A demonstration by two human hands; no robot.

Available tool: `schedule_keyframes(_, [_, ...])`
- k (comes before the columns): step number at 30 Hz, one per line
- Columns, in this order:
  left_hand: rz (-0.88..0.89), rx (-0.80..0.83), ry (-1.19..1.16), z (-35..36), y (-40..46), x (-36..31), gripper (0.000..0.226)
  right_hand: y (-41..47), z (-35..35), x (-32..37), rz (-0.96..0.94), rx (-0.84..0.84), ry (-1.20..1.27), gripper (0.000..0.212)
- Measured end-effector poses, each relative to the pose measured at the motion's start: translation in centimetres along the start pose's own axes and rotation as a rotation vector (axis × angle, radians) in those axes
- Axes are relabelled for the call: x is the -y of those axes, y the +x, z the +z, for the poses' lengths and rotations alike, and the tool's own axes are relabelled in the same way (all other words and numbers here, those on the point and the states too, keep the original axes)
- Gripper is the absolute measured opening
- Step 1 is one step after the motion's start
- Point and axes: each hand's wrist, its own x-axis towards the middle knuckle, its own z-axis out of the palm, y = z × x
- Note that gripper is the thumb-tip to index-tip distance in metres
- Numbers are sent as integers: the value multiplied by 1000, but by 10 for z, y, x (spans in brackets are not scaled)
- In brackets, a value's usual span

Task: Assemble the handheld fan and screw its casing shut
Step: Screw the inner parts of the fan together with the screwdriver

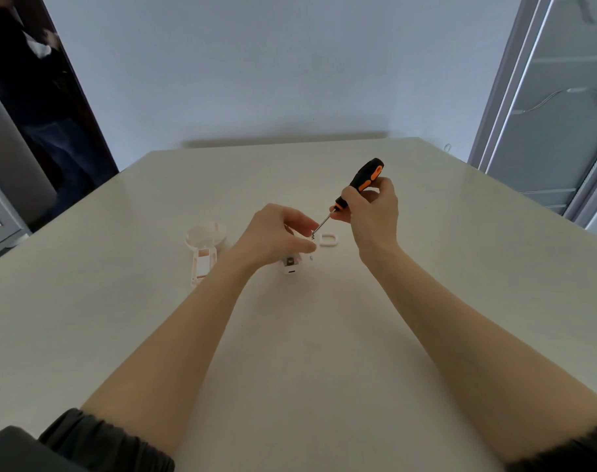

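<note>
My right hand [372, 212] grips a black and orange screwdriver [363, 180], its thin shaft slanting down-left to a tip near my left fingertips. My left hand [276, 235] hovers with thumb and fingers curled, pinching something tiny at the tip, likely a screw; it is too small to make out. Beneath that hand lies a white fan body piece [291, 265] with a dark part showing inside. A pale pink casing half with the round fan head [204, 247] lies open-side up to the left. A small white D-shaped ring [328, 239] sits just right of the screwdriver tip.
All parts lie on a cream table [290, 335] that runs to a far edge by a pale wall. A tiny speck, perhaps another screw [311, 257], lies by the fan body. A dark doorway stands at the left and a glass partition at the right.
</note>
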Motion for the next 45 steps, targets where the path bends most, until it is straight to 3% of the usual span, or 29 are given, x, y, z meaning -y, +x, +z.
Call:
schedule_keyframes(11, [10,-121,8,6,1,0,8,-1,0,2,-4,0,21,23])
schedule_keyframes(21, [27,-151,16,6,4,4,8,-1,-1,2,-22,-10,30,21])
schedule_keyframes(35, [146,-55,518,23,10,2,8,1,-5,-8,-146,11,-213,21])
schedule_keyframes(45, [54,-6,614,34,23,7,9,1,-7,-6,-142,3,-204,22])
